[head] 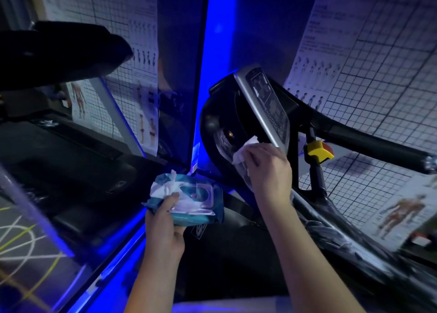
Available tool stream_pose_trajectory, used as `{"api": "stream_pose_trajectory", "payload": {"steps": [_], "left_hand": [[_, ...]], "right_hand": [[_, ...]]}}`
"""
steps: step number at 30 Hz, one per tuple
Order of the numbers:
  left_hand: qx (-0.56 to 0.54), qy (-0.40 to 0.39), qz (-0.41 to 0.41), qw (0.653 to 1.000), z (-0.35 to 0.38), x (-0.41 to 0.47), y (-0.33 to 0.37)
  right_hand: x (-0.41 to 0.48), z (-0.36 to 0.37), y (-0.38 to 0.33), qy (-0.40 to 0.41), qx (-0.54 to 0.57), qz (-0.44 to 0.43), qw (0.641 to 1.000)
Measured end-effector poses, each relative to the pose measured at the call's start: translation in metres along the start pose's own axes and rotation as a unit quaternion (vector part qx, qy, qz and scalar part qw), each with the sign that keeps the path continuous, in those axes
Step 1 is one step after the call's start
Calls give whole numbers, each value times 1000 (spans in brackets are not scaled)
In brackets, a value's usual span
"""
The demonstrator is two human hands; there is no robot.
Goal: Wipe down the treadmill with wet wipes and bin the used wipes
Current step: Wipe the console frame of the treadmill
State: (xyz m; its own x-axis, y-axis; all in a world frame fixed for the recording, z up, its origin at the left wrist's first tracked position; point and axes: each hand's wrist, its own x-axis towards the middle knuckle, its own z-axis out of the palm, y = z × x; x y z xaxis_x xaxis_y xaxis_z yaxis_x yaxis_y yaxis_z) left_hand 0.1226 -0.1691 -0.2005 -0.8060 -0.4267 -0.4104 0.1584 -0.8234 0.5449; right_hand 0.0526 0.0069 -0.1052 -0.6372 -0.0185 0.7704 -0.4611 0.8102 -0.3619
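Two hands, one loose wipe, one pack: my right hand (267, 171) curls its fingers over a single crumpled white wipe (243, 149) and presses it against the treadmill (220, 128) at the lower end of its console (267, 107), on the dark, film-covered housing just left of the silver frame. The console is one long panel, tilted, its long axis running from upper left down to lower right, its screen face turned to the right. Below and to the left of the console, my left hand (165, 220) grips the one pack of wet wipes (196, 201), thumb on top and fingers curled underneath; the teal pack lies with its long axis roughly left to right, its top face turned up, and one more white sheet pokes out at its upper left. Just right of the console's lower end sits one yellow clip (318, 150), and one black handlebar (378, 145) reaches away from the console to the right. A second treadmill (59, 52) stands well to the console's left, beyond a strip of blue light (212, 52). Gridded body charts (378, 64) hang on both sides of the console.
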Motion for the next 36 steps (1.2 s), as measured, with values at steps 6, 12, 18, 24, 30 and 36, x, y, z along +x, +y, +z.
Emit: {"api": "stream_pose_trajectory", "payload": {"steps": [6, 12, 18, 24, 30, 36], "left_hand": [[0, 1, 5, 1000, -1, -1, -2], [3, 8, 4, 1000, -6, 1, -7], [0, 2, 6, 1000, -1, 1, -11], [-9, -3, 6, 1000, 2, 4, -9], [-19, 16, 6, 1000, 6, 3, -12], [-1, 12, -2, 1000, 8, 5, -18]], "right_hand": [[-27, -18, 11, 21, -33, -12, 999], [-15, -7, 10, -6, -2, -48, 999], [-11, 4, 2, -29, 5, -50, 998], [-39, -29, 17, -13, -26, -40, 999], [-18, -4, 6, -13, 12, -18, 1000], [-36, -10, 14, -19, -3, -26, 999]]}}
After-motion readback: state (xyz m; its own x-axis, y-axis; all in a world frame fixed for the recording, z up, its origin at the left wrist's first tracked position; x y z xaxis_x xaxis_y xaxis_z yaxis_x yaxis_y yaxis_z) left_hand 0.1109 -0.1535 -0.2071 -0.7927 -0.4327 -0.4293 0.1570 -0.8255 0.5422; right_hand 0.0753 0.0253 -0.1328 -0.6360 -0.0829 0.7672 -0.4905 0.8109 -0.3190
